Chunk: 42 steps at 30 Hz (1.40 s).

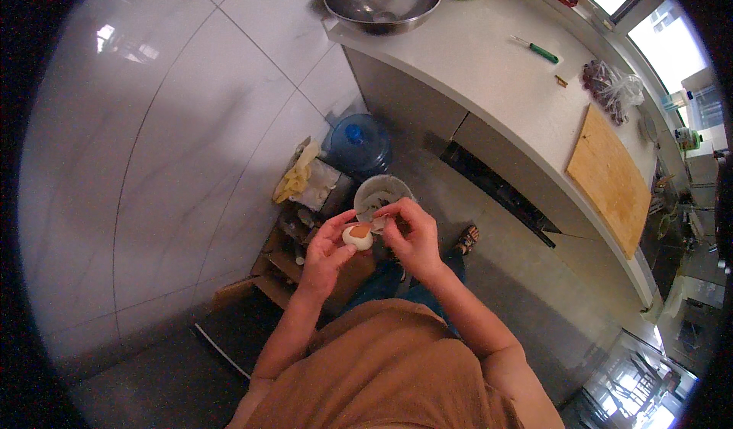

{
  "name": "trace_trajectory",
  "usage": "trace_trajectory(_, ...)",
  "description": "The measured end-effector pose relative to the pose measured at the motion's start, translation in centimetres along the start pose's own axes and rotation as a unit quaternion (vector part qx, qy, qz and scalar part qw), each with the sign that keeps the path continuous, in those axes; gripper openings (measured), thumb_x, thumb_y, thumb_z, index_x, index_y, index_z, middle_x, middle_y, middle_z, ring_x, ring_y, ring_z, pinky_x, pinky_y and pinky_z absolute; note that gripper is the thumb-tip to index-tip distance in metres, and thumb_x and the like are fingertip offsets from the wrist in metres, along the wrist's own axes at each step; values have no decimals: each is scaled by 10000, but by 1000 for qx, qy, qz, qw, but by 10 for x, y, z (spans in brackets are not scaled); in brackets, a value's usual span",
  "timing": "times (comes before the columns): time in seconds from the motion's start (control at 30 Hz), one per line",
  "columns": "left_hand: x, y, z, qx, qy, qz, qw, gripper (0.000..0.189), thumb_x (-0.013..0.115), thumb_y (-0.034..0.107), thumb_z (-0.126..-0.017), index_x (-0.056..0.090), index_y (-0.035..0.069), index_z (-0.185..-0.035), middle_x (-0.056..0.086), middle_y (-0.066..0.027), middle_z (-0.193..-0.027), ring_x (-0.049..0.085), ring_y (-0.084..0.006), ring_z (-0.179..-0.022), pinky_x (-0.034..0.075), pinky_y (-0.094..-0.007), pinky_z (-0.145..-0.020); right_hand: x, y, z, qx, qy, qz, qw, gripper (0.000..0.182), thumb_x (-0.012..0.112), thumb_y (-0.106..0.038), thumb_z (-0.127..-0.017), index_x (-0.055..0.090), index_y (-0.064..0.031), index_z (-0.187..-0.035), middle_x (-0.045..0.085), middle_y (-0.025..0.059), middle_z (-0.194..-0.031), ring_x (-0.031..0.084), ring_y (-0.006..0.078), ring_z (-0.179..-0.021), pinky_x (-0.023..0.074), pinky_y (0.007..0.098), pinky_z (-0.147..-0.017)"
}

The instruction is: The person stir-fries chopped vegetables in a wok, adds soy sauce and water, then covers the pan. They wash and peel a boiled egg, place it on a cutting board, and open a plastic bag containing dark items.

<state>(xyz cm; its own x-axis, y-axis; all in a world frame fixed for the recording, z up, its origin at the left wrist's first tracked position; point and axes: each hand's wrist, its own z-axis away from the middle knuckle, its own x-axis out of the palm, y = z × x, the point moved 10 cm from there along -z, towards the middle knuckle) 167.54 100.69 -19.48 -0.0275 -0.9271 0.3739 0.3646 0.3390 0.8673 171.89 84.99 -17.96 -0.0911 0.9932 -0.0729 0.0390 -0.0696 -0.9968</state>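
Observation:
My left hand (329, 251) holds a partly peeled egg (358, 240); white shows over most of it, and a brown patch of shell is left on its upper side. Close at its right, my right hand (413, 234) pinches a small piece of shell (379, 222) between thumb and fingers. Both hands are above a round bin (381, 185), which has some scraps inside. The fingertips of the right hand are partly hidden by the hand itself.
A blue water bottle (359, 143) stands behind the bin, near cardboard boxes (269, 271). On the counter (469, 57) are a metal bowl (383, 5), a green-handled peeler or knife (541, 52), a bagged item (615, 88) and a wooden cutting board (613, 180).

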Motion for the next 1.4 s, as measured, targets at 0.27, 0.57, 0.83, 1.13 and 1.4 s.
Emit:
trace_trajectory(0.27,-11,1,4,26,34,-95,995,523,586,-8,-853,433,5,-1353,569,-130,-1238,590,-208,-1091,516,-353,-927,-6,-13,-1,97,-22,-163,982,152,574,14,-848,642,-41,-973,622,75,-844,614,157,-743,488,271,-661)
trace_trajectory(0.57,-3,16,12,-43,19,148,988,537,627,224,-911,429,10,-1362,593,-208,-1221,633,-330,-1065,573,-405,-828,13,56,-7,12,-62,245,967,393,655,-169,-854,556,-115,-1230,628,132,-1022,656,336,-837,538,411,-655)
trace_trajectory(0.83,62,58,29,-96,-58,215,970,524,573,341,-942,454,28,-1346,617,-227,-1175,677,-323,-937,600,-402,-710,29,134,31,66,-157,309,936,585,651,-337,-852,433,-123,-1351,585,192,-1130,637,398,-902,531,488,-743)
trace_trajectory(1.13,222,148,94,-246,-395,301,833,617,647,327,-894,449,-21,-1362,494,-378,-1255,564,-487,-1097,466,-563,-930,0,161,82,144,-231,355,894,404,638,-294,-849,561,-136,-1212,583,136,-1130,615,353,-993,509,440,-838)
trace_trajectory(1.4,307,161,111,-67,-564,411,713,680,558,308,-956,290,-128,-1404,450,-346,-1332,583,-379,-1141,503,-469,-946,-74,136,100,157,-169,378,897,464,635,-322,-867,534,-93,-1258,567,151,-1130,622,357,-939,515,455,-778)
